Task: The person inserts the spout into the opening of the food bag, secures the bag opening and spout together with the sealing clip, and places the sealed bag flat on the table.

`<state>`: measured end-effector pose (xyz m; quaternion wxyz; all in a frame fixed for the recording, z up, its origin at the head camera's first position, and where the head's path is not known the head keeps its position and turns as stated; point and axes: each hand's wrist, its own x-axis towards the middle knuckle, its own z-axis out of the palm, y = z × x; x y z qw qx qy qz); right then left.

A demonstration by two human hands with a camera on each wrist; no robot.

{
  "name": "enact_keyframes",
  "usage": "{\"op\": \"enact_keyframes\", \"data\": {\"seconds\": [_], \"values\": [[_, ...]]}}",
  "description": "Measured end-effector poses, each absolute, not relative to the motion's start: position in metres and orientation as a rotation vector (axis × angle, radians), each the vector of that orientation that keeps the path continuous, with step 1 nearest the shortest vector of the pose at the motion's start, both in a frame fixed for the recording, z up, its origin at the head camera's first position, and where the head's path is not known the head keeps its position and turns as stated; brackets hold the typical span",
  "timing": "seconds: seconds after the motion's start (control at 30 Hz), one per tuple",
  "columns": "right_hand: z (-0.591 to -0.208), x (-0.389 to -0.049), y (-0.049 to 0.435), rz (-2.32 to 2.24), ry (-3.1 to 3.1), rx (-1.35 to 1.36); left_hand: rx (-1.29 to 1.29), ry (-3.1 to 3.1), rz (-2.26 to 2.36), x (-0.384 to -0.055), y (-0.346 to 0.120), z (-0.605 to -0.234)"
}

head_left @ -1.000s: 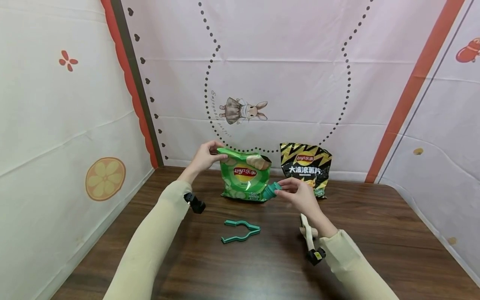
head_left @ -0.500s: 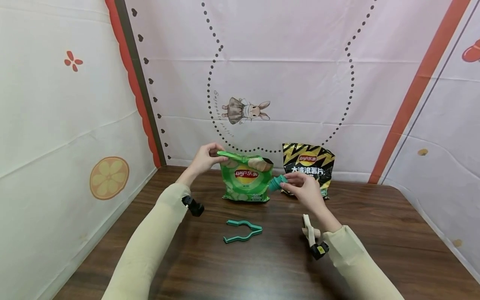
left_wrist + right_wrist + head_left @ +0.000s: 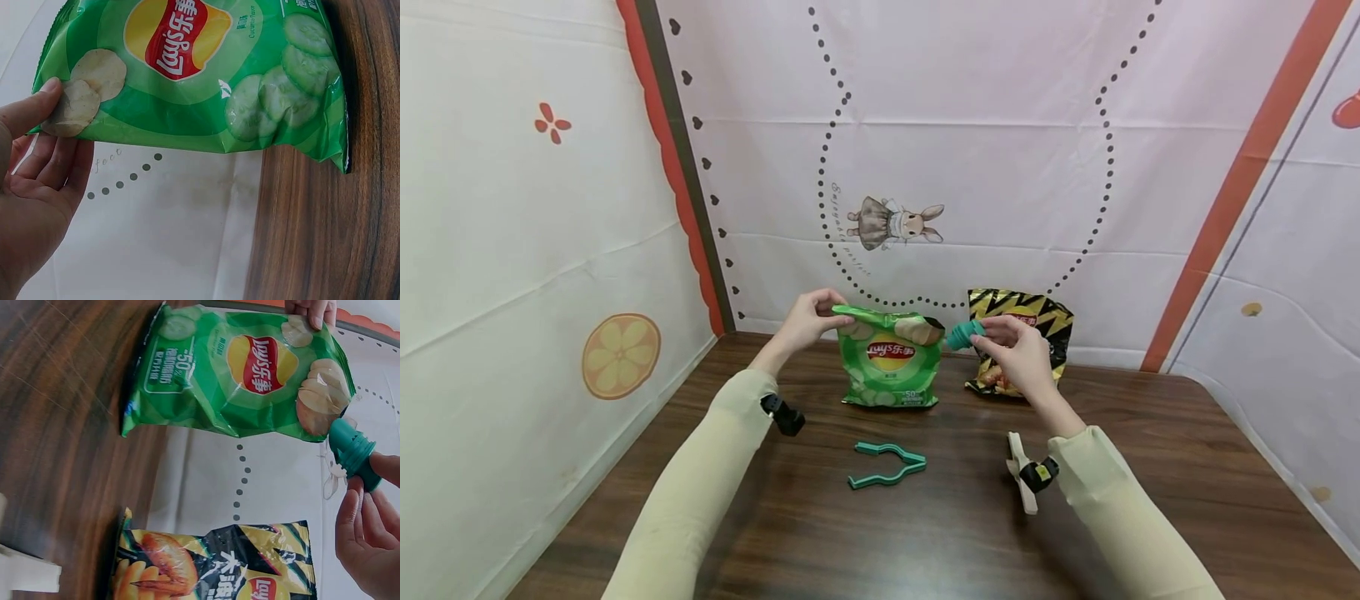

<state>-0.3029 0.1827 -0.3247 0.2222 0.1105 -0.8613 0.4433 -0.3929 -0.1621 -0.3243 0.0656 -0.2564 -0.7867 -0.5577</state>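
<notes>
A green Lay's chip bag point(image 3: 889, 367) stands upright towards the back of the table. My left hand point(image 3: 808, 321) pinches its upper left corner, thumb in front and fingers behind, as the left wrist view shows. My right hand point(image 3: 1018, 346) holds a teal plastic cap point(image 3: 964, 334) with a ringed, ribbed body between thumb and fingers. In the right wrist view the cap point(image 3: 353, 450) is right at the bag's upper right corner. A teal bag clip point(image 3: 887, 465), spread in a V, lies on the table before the bag.
A black and yellow Lay's bag point(image 3: 992, 379) stands behind the right hand, partly hidden by it. A cream-coloured clip point(image 3: 1022, 475) lies under the right wrist on the brown wooden table point(image 3: 880, 542). Printed white cloth point(image 3: 1000, 183) hangs close behind the bags.
My right hand has lifted the teal cap from beside the green bag's lower right corner up to its top right corner. The left hand keeps its pinch on the bag.
</notes>
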Motion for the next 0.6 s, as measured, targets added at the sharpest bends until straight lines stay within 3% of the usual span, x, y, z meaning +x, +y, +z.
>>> {"op": "enact_keyframes", "data": {"seconds": [0.6], "values": [[-0.309, -0.327, 0.169, 1.249, -2.274, 0.381, -0.778, -2.379, -1.708, -0.393, -0.161, -0.323]]}}
